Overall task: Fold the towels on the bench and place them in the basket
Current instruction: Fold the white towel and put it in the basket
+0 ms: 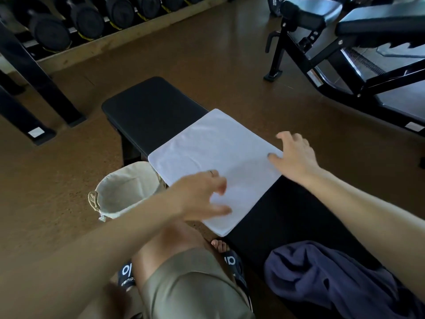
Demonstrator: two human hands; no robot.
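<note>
We have the white towel (pixel 216 166) lying flat across the desk (pixel 151 111), straight ahead of us and a little far of our knees, its long axis running from the far left corner down to the near right one, so it sits diagonally to our reach. Our left hand (pixel 202 196) hovers over the towel's near end with the fingers spread and loosely bent, holding nothing (the blur keeps us from telling whether the fingertips touch the cloth). Our right hand (pixel 296 155) is open too, fingers splayed at the towel's right edge, the thumb lying on or just over the corner there. Each hand is thus beside one end of the near half, and we judge the left is the nearer to the short near edge, which the next fold would likely lift. The basket (pixel 110 199) stands on the floor to the left, just beside the desk, and a dark blue towel (pixel 326 282) lies crumpled on the near right of the desk.
</note>
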